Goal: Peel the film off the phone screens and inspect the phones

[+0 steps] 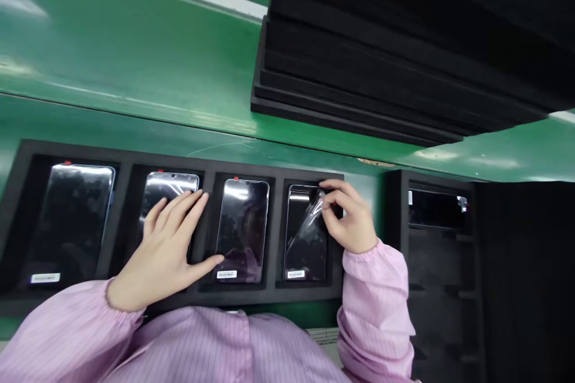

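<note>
A black foam tray lies on the green bench and holds several phones face up in its slots. My left hand rests flat on the tray with fingers spread, over the second phone from the left. My right hand is pinched on a clear protective film, which is lifted partly off the top right corner of the rightmost phone. The leftmost phone and the third phone lie untouched. Both arms wear pink striped sleeves.
A tall stack of black foam trays stands on a green shelf above. At the right a second foam tray holds one phone in its top slot.
</note>
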A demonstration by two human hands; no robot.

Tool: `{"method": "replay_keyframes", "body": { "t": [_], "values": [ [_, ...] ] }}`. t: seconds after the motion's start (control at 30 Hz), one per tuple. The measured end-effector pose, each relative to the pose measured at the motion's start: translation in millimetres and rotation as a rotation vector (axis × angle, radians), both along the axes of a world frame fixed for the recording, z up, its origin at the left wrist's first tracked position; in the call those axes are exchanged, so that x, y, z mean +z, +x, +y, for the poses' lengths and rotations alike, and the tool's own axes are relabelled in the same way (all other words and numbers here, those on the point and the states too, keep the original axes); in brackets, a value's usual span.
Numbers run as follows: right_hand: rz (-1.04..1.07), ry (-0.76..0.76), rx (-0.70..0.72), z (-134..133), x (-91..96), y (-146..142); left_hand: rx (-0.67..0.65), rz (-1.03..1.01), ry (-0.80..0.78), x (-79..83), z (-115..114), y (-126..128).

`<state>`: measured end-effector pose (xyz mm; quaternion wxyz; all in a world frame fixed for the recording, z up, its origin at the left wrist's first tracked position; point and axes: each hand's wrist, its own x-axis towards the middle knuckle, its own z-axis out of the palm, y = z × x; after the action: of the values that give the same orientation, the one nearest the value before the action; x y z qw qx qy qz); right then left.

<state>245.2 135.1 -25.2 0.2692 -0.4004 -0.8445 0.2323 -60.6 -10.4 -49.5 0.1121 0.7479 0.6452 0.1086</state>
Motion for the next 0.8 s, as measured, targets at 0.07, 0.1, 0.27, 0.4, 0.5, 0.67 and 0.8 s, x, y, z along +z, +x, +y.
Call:
{"method": "replay_keyframes", "body": {
  "t": [0.07, 0.1, 0.27, 0.4, 0.5, 0.67, 0.8],
  "values": [
    [0.053, -0.068, -0.004, 1, 2.6, 7, 0.002, 0.003, -0.002, 0.4, 0, 0],
    [0.074, -0.096, -0.012, 1, 3.4, 10, 0.004, 0.003, -0.004, 0.6, 1, 0],
    [0.219, -0.236, -0.101, 1, 3.8, 15, 0.009, -0.001, -0.008, 2.7, 1, 0],
    [0.261, -0.253, -0.095, 0, 2.3, 14, 0.014, -0.012, -0.019, 4.4, 2, 0],
    [0.236, -0.195, -0.082, -1, -0.2, 10, 0.022, -0.009, -0.024, 5.3, 1, 1],
    [0.172, -0.042, -0.082, -5, -2.1, 3, 0.025, -0.017, -0.013, 4.1, 1, 0],
    [0.370, -0.289, -0.069, -8, 3.3, -5, 0.040, -0.035, 0.000, 2.4, 0, 0]
  ]
}}
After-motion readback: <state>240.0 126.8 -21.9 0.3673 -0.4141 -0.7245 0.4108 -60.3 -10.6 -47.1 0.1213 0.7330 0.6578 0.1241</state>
